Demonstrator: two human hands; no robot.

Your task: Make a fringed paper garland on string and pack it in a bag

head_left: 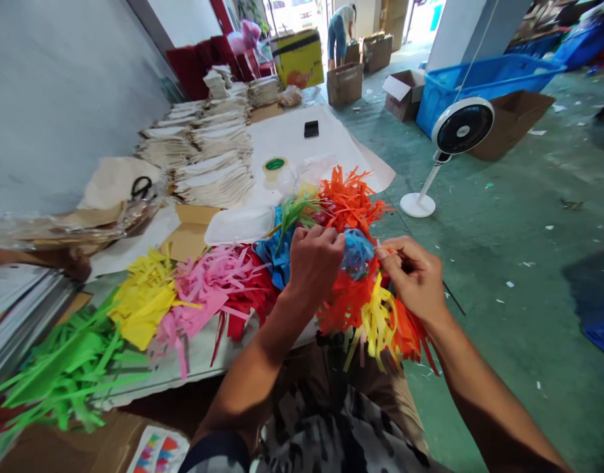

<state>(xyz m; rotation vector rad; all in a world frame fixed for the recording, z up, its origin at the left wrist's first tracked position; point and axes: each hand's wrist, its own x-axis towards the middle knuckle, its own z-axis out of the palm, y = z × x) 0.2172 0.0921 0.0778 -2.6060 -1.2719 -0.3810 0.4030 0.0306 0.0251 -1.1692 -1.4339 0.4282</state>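
My left hand [314, 259] is closed around a bundle of fringed paper strips [351, 263] in orange, blue, green and yellow, held over my lap at the table's edge. My right hand [415, 276] pinches the same bundle from the right, with a thin dark stick [452, 297] running out beneath its fingers. Orange and yellow strips hang down below both hands. On the table to the left lie piles of cut paper fringe: red [247, 295], pink [208, 282], yellow [144, 295] and green [65, 368].
Stacks of cream paper pieces [208, 144] line the wall side of the table [292, 135], with scissors [142, 187], a tape roll [275, 164] and a phone [310, 128]. A white floor fan [452, 144], blue bins [479, 79] and cardboard boxes [345, 82] stand on the green floor. A person [339, 33] bends over far back.
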